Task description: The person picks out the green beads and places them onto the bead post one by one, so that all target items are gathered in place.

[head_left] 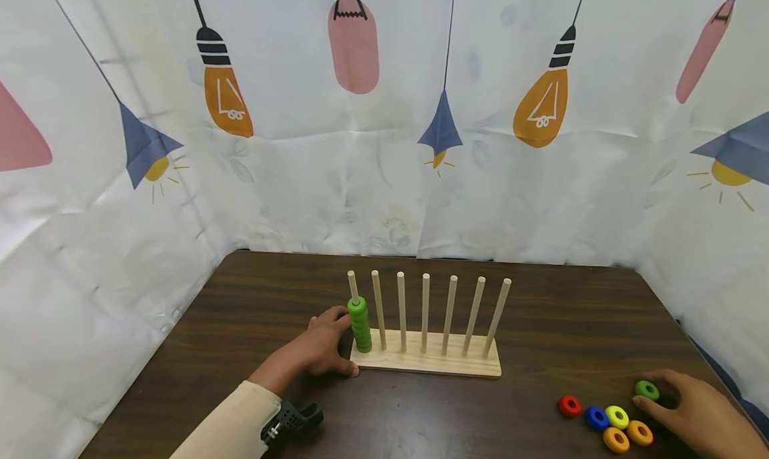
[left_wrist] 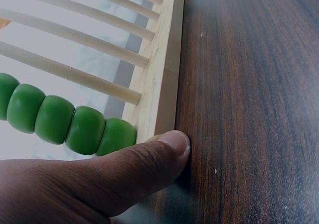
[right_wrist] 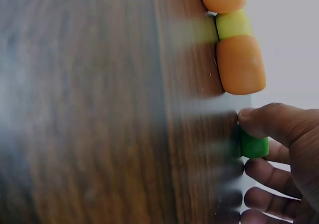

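Observation:
A wooden peg stand (head_left: 426,363) with a row of upright pegs stands on the table. Green rings (head_left: 360,325) are stacked on its leftmost peg; the other pegs are bare. My left hand (head_left: 327,347) grips the left end of the base, the thumb (left_wrist: 167,152) against the front edge and the other fingers behind. At the far right, my right hand (head_left: 699,405) pinches a loose green ring (head_left: 647,390) between thumb and fingers. In the right wrist view that green ring (right_wrist: 255,145) is at table level.
Beside my right hand lie loose rings: a red ring (head_left: 569,406), a blue ring (head_left: 597,418), a yellow ring (head_left: 617,417) and two orange rings (head_left: 639,433). A dark wood-grain table (head_left: 420,412) carries everything. Behind it hangs a printed white curtain (head_left: 384,199).

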The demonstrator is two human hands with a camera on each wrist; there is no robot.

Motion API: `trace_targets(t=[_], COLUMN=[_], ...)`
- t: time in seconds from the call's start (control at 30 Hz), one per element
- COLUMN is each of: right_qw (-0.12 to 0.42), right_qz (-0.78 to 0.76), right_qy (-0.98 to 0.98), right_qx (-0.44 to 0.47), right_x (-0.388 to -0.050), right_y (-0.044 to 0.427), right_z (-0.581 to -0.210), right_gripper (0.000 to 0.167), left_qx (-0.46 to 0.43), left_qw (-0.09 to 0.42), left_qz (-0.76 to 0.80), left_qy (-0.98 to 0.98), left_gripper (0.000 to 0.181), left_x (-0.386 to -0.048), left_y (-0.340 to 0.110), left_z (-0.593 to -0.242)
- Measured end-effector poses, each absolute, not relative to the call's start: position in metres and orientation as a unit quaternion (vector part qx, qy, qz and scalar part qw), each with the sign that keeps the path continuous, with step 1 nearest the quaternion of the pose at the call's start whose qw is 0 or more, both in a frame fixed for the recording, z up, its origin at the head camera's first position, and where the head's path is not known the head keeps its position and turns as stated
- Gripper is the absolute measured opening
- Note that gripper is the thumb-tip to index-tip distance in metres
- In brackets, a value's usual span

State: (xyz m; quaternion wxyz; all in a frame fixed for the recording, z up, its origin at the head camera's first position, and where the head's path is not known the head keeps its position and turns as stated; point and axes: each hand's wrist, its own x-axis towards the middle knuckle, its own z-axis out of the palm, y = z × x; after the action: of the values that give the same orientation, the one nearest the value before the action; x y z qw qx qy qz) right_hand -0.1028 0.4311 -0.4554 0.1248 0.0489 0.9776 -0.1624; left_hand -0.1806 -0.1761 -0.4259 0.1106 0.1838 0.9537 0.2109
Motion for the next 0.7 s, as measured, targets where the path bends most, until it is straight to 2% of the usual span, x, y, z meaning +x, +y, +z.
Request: trace_targets(t=[0.13,0.33,0.7], right_qw=[0.140,0.097,0.029], right_qz=[-0.172,-0.161,-0.171], right_qy=[0.973,0.982,0.985], right_qx=[0.067,0.033,-0.013], right_x=[-0.103,-0.105,-0.116], right_y=[0.433,0.423,0.395], right_z=[-0.455,-0.448,-0.430], right_gripper=[0.085,0.065,0.055], left_qx=[0.183,0.182,0.183], left_qw=[0.111,0.112,0.115], left_qz=[0.212,0.213,0.217], left_qy=[0.954,0.953,0.952], left_gripper=[0.091,0.092,0.092], left_x=[-0.180,-0.179,-0.179], left_y=[-0.176,-0.176,-0.175], left_z=[-0.424,-0.423,-0.423])
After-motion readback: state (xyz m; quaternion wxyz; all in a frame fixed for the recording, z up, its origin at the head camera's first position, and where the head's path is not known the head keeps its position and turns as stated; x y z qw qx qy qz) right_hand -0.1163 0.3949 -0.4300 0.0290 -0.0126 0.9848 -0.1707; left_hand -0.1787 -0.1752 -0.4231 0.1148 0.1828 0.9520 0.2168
